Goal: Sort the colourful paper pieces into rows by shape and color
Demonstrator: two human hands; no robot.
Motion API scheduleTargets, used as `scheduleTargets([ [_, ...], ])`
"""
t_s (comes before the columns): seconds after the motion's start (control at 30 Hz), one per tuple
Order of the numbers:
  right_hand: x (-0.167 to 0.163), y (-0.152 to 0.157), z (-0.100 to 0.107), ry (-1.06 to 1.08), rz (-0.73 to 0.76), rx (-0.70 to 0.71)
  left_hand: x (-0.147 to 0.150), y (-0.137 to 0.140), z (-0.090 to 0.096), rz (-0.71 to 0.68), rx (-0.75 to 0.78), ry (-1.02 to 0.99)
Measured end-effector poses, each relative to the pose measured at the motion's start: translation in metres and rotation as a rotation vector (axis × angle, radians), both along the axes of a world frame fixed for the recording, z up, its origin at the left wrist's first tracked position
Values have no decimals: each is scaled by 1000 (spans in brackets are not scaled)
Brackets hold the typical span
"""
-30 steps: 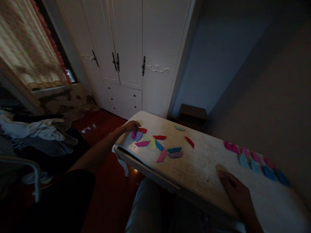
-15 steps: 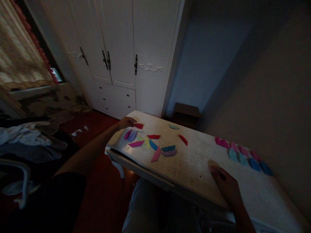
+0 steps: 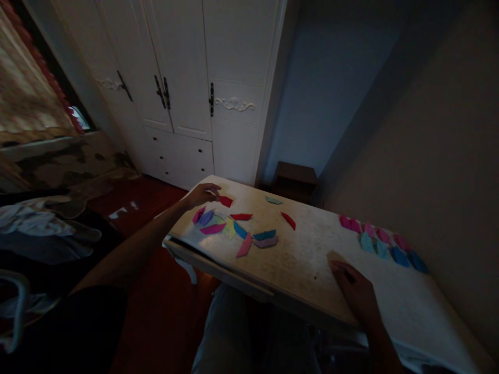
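Observation:
At the far left end of the table (image 3: 296, 265), my left hand (image 3: 204, 194) pinches one end of a red folded paper piece (image 3: 226, 201) between thumb and fingers. Near it lie a red strip (image 3: 241, 216), a magenta one (image 3: 212, 229), a purple one (image 3: 206, 217), a yellow one (image 3: 231, 227), a pink one (image 3: 245, 245) and blue ones (image 3: 264, 235), all folded paper. My right hand (image 3: 354, 291) rests on the table at the right, fingers curled together. What its fingertips hold, if anything, does not show.
A row of folded pink and blue paper pieces (image 3: 382, 241) stands along the table's right rear edge. Another red piece (image 3: 288, 221) and a pale green one (image 3: 273, 200) lie farther back. Behind are a white wardrobe (image 3: 234, 145) and a brown cabinet (image 3: 295, 176).
My left hand has shifted slightly right with the red paper piece, which has turned a little. My right hand has stayed nearly in place, and the whole view has swung slightly.

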State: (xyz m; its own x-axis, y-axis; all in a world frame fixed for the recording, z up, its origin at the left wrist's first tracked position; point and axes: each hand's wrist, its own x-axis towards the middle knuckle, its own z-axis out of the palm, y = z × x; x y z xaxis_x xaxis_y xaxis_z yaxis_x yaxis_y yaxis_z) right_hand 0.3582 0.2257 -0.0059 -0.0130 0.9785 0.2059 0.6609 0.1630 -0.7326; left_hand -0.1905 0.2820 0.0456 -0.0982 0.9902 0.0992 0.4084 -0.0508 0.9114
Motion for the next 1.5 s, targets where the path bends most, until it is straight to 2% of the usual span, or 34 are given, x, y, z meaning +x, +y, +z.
scheduleTargets([
  [0.2,1,0,-2,-10,11,-21,12,-6,1,20,22,-61],
  [0.4,2,1,-5,16,7,-32,26,-6,11,43,18,-156],
  [0.6,1,0,-4,37,5,-14,50,-3,29,-31,-28,-63],
  [0.8,1,-2,-2,41,25,-1,80,-5,43,-128,-39,-103],
  [0.97,2,0,-4,47,28,-7,113,-5,52,-265,-71,-147],
  [1.17,1,0,-5,97,54,-4,156,2,55,-430,-133,49],
  [1.23,1,0,-4,114,69,3,173,5,55,-477,-144,56],
  [1.37,1,1,-5,133,112,35,213,16,50,-572,-115,-6],
  [1.5,1,1,-6,147,172,59,263,39,35,-634,-68,-41],
])
